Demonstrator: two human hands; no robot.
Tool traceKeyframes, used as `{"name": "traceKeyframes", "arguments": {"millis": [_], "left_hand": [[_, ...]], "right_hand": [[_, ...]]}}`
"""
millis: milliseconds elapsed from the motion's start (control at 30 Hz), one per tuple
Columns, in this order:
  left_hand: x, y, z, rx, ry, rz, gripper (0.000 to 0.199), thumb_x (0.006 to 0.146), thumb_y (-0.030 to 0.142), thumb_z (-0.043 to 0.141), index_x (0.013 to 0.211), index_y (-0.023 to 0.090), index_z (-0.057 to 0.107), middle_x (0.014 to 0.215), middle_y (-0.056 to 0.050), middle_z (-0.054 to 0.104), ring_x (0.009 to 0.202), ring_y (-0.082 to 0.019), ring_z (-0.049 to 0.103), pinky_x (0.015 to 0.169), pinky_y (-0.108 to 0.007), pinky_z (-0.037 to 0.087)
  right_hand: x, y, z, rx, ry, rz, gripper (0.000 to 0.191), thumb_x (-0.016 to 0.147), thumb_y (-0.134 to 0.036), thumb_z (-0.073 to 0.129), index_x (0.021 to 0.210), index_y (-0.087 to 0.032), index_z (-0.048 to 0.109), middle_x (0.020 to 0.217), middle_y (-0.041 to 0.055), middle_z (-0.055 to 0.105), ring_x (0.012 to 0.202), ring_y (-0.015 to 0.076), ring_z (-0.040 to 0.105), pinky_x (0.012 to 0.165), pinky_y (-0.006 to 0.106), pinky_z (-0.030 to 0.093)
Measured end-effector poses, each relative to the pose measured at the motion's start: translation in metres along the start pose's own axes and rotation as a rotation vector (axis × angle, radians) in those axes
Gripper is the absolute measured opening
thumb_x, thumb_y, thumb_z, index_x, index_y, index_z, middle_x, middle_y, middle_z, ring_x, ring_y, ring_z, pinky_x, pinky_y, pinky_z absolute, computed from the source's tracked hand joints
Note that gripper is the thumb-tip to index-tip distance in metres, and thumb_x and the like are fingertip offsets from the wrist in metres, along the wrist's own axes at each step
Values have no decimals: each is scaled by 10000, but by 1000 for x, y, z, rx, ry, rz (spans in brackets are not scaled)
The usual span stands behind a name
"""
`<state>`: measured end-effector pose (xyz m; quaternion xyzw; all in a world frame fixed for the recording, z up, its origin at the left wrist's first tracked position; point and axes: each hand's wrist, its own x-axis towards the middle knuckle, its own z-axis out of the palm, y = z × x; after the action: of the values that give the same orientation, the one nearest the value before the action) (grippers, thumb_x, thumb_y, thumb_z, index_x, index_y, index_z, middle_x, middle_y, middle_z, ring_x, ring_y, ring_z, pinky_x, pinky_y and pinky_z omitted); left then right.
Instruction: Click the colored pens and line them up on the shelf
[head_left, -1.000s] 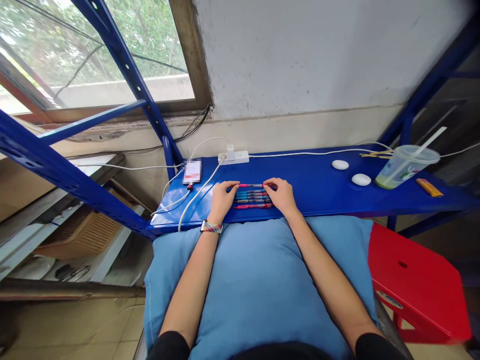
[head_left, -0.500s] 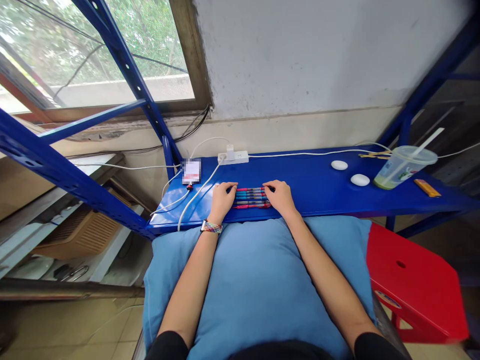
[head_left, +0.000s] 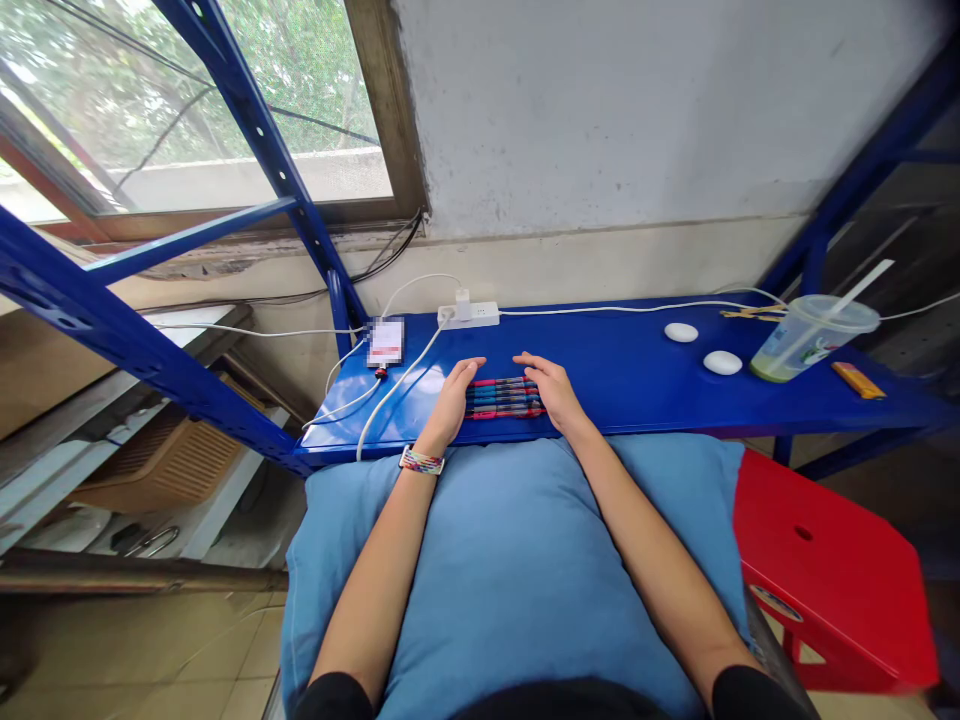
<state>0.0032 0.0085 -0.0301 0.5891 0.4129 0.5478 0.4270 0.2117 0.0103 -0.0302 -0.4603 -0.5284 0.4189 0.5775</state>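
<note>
Several pens (head_left: 501, 398) with pink, blue and red parts lie side by side in a row on the blue shelf (head_left: 600, 370), pointing left to right. At their left ends stands my left hand (head_left: 452, 398), fingers stretched out and palm turned inward. My right hand (head_left: 552, 390) faces it at the other ends, its fingers likewise extended. Both hands are open and flank the row; whether the palms touch the pen ends I cannot tell. A patterned band circles my left wrist.
A blue pillow (head_left: 510, 560) lies under my forearms. Behind the pens are a white power strip (head_left: 480, 314) and a phone (head_left: 385, 343) with cables. To the right sit two white oval objects (head_left: 722, 363), a plastic cup (head_left: 802, 340), an orange packet (head_left: 858, 380) and a red stool (head_left: 832, 570).
Both hands have gone from bent, pinching fingers at the far pen's ends to straightened fingers along the row's two sides. The pens remain in nearly the same place.
</note>
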Motion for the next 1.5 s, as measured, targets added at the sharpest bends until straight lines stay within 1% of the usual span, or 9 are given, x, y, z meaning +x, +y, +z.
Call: {"name": "traceKeyframes", "arguments": {"millis": [233,400,567,667,767,967,1100,1267,1500], "left_hand": [[-1,2,0,26,14,0,342,1059,492,562,1141,261,800,1330,-68,779,1368,-249,657,1210,-387,473],[-1,4,-4,154,62,39,291,1046,445,591,1063,249,805,1172,-67,794,1174,-254,692,1071,-377,521],[-3,6,-5,235,115,90,262,1036,407,591,1010,243,794,1051,-60,784,1036,-254,675,980,-381,516],[-3,6,-5,231,119,92,260,1036,406,593,1005,240,791,1029,-57,778,1010,-247,671,949,-369,520],[-3,6,-5,242,108,86,256,1040,393,588,999,238,788,1047,-57,780,1028,-246,678,950,-365,522],[-2,6,-4,243,110,87,250,1035,345,571,983,240,792,1025,-54,785,1013,-245,678,934,-365,522],[-3,7,-3,240,108,90,234,1037,334,584,965,236,784,1029,-56,783,1031,-248,685,949,-363,525],[-3,9,-2,251,104,64,222,1038,299,579,956,234,775,1024,-53,781,1031,-247,692,947,-362,522],[-3,12,-2,251,93,64,216,1027,308,586,958,224,773,1010,-55,784,1013,-246,697,934,-362,533]], "right_hand": [[-3,4,-2,-48,-19,-38,272,902,-309,639,1048,-268,865,1395,82,791,1423,313,665,1271,529,434],[-10,-6,-9,-201,-13,-147,143,896,-362,739,921,-301,867,1293,62,826,1521,363,571,1324,609,336],[-22,-20,-14,-339,-261,-360,179,931,-339,750,798,-314,868,1378,44,796,1570,362,497,1325,602,337],[-27,-23,-11,-419,-367,-396,200,945,-308,749,786,-323,870,1425,19,775,1593,363,450,1322,626,325],[-29,-22,-9,-457,-410,-414,208,939,-293,765,751,-315,854,1450,8,763,1604,372,422,1328,649,298],[-28,-18,-9,-460,-399,-418,168,910,-255,802,761,-319,847,1439,12,767,1584,379,441,1319,657,295],[-28,-15,-10,-487,-426,-432,117,840,-203,852,792,-309,844,1474,28,741,1590,382,426,1313,647,313],[-28,-12,-11,-600,-438,-441,174,737,-172,924,827,-288,830,1537,58,691,1608,416,389,1315,679,292],[-27,-10,-10,-603,-438,-479,129,791,-149,865,814,-264,810,1509,78,714,1585,402,430,1297,654,348]]}}
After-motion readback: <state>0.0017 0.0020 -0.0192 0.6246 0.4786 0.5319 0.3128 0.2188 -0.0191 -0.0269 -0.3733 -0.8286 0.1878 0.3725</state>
